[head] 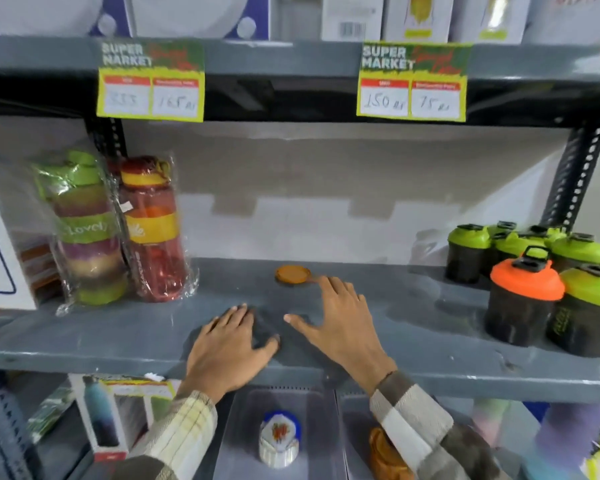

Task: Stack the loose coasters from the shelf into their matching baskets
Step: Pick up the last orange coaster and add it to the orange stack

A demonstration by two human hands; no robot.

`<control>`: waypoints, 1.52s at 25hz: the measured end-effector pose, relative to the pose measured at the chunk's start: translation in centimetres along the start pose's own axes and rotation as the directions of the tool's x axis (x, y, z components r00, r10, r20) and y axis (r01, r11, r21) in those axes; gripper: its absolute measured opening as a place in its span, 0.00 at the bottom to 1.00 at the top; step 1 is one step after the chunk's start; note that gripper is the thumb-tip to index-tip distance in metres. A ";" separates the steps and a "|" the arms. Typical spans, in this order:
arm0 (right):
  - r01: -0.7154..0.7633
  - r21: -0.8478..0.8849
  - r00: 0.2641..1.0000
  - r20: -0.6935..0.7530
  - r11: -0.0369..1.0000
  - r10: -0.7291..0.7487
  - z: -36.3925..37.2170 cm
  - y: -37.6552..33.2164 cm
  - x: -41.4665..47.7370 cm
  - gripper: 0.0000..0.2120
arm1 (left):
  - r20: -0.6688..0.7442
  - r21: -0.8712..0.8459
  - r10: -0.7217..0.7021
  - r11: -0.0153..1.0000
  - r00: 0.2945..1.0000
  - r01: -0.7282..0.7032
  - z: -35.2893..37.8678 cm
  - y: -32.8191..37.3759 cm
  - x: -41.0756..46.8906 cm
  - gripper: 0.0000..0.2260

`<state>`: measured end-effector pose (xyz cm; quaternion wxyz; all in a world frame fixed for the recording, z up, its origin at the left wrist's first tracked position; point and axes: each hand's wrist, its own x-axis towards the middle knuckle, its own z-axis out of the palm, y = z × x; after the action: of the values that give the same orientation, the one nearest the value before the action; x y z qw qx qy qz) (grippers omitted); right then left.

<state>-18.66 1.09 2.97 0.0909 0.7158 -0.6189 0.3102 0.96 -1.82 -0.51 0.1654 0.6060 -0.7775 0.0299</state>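
One round orange coaster [292, 274] lies flat on the grey shelf [84, 337], near the middle and toward the back. My right hand [340, 320] is spread open on the shelf, its fingertips touching or almost touching the coaster's right edge. My left hand [231, 344] rests flat and open on the shelf, nearer the front edge, holding nothing. Below the shelf, a white basket [278, 448] holds a stack of white coasters with a blue-rimmed floral one on top. An orange stack of coasters [383, 452] sits to its right, partly hidden by my right sleeve.
Wrapped bottles [149, 230] stand at the shelf's left. Several shaker bottles [523, 299] with green and orange lids crowd the right. A boxed bottle [108, 417] stands on the lower level at left. Price tags [411, 83] hang from the shelf above.
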 end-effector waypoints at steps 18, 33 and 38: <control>-0.271 0.288 0.951 0.230 0.919 0.208 10.8 4.3 14.2 0.43 | -0.188 -0.068 -0.024 0.998 0.982 0.011 0.3 0.0 0.0 0.41; 0.347 0.319 0.813 -0.571 0.882 -0.113 -3.8 -2.4 2.8 0.38 | -0.358 -0.056 0.000 0.998 0.934 -0.021 -0.5 0.2 0.1 0.37; 0.443 0.275 0.661 -0.743 0.853 -0.104 -10.0 -4.4 -3.1 0.40 | -0.172 -0.108 -0.037 0.994 0.984 0.018 -0.1 -0.2 0.3 0.40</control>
<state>-17.92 9.74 10.30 0.2051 0.6304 -0.3327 0.6707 1.13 -2.09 -0.34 0.2649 0.6022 -0.7521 0.0394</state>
